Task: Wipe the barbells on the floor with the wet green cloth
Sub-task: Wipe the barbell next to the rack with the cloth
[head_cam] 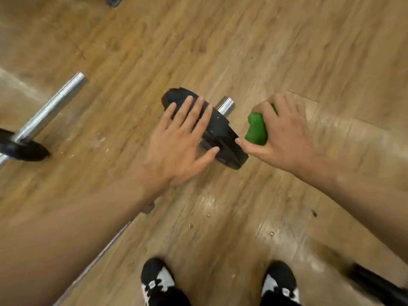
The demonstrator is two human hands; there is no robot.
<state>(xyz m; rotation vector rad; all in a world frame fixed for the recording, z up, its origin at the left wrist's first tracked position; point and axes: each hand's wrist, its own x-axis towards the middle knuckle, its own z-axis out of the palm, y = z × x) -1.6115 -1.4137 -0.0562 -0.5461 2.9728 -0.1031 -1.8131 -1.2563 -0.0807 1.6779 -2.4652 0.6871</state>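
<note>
- The left hand is lying flat with its fingers spread wide, pressing on the top edge of the black plate of the near barbell.
- That barbell is lying on the wooden floor at the middle of the view, with its shiny bar end poking out past the plate, away from the person.
- The right hand is curling round the green cloth, bunching it into a wad, with the thumb reaching out and touching the plate's edge.
- The cloth is sitting just beside the plate's outer face, on the right; whether it is actually touching the plate, I cannot tell.
- A second barbell is lying well apart to the left, its chrome end pointing up and away and its own dark plate resting on the floor.
- Two black-and-white shoes are standing at the bottom of the view, toes pointing towards the near barbell.
- A dark, blurred object is showing at the lower right; too smeared to name.
- Small specks of debris are lying scattered on the floor near the shoes.
</note>
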